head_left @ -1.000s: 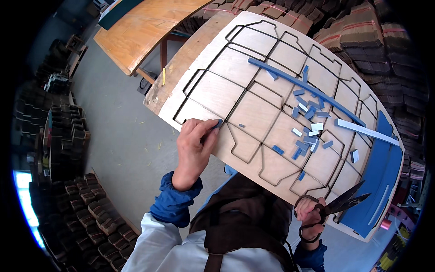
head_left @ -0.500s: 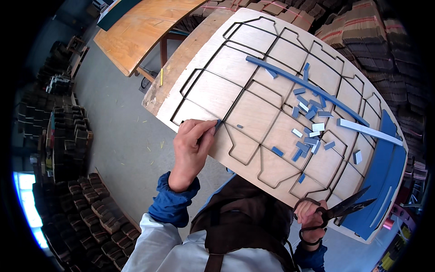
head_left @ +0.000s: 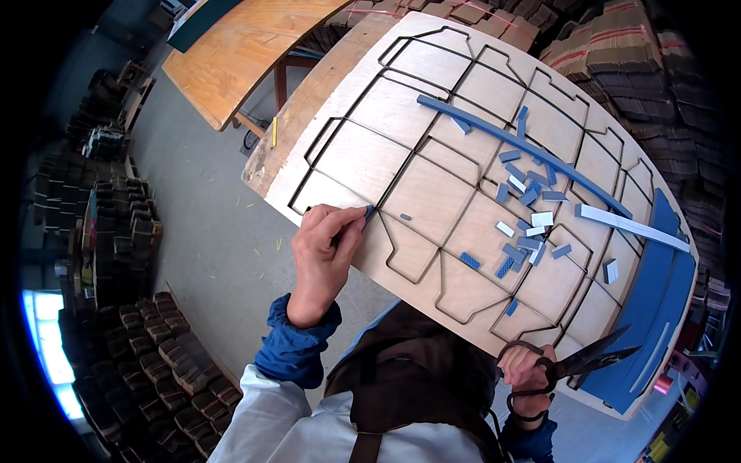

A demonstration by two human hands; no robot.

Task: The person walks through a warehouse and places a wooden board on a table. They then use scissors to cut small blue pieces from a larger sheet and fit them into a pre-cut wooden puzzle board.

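A pale wooden die-cutting board (head_left: 349, 158) lies tilted before me, set with dark cutting rules in box outlines. At its near left edge my left hand (head_left: 320, 251) pinches a small blue foam piece (head_left: 370, 209) against the board beside a rule; the fingertips partly hide it. My right hand (head_left: 526, 369), at the near right edge, is closed round the handles of black scissors (head_left: 590, 357), whose blades are parted and point right over a blue foam sheet (head_left: 644, 309). Small cut foam blocks (head_left: 529, 242) are scattered mid-board, some with white faces. A long blue foam strip (head_left: 525, 147) crosses them.
A shorter white-topped strip (head_left: 633, 226) overlaps the blue sheet. Under the board shows a worn wooden tabletop (head_left: 266, 163). Another wooden table (head_left: 239, 58) stands far left. Stacked brown cardboard (head_left: 610, 54) rises behind, with more dark stacks (head_left: 166, 355) on the left floor.
Hardly anything differs. My left hand has shifted very slightly left with the foam piece still pinched, and the scissors stay parted in my right hand.
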